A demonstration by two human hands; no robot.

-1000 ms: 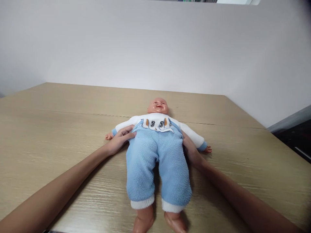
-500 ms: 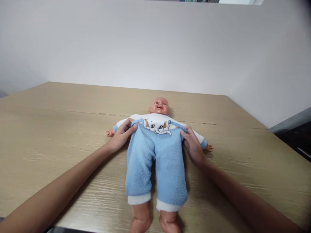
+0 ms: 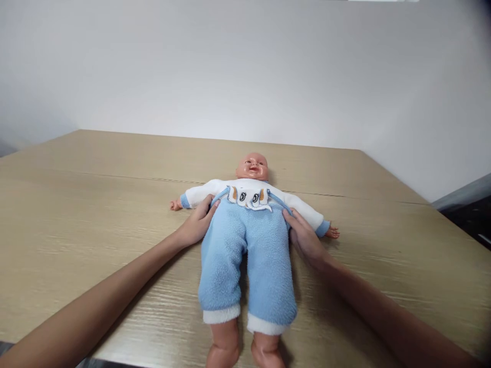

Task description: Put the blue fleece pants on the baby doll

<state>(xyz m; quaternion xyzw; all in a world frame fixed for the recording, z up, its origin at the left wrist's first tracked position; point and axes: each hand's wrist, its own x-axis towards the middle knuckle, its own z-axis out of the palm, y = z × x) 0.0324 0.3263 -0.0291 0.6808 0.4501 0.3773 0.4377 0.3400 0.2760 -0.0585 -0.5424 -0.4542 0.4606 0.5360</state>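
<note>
Take the elephant-face appliqué [image 3: 249, 197] as the centre of your dial. It sits on the bib of the light-blue fleece dungarees [image 3: 268, 266] worn by a bald baby doll [image 3: 252, 166], which lies on its back on the wood-grain table [image 3: 115, 204] straight in front of you. The head points to 12 o'clock and the legs run down to 6 o'clock, slightly apart, with the lower ends cut off by your view.

Your left hand [image 3: 200, 220] is at 8 o'clock, clamped on the upper side edge of the dungarees, thumb on top by the thin blue left-hand strap [image 3: 219, 194] and fingers mostly hidden. Your right hand [image 3: 306, 236] is at 4 o'clock, clamped on the opposite edge, thumb over the cloth beside the right-hand strap [image 3: 279, 200]. Your two hands are well apart, with the doll's waist between them.

Under the dungarees the doll wears a white long-sleeved top [image 3: 201, 191] with blue cuffs. One sleeve reaches to 9 o'clock, the other between 3 and 4. White fleece bands [image 3: 221, 315] finish both trouser legs at 6 o'clock, above bare legs. Past the table's far edge, at 12 o'clock, stands a pale wall [image 3: 230, 71].
</note>
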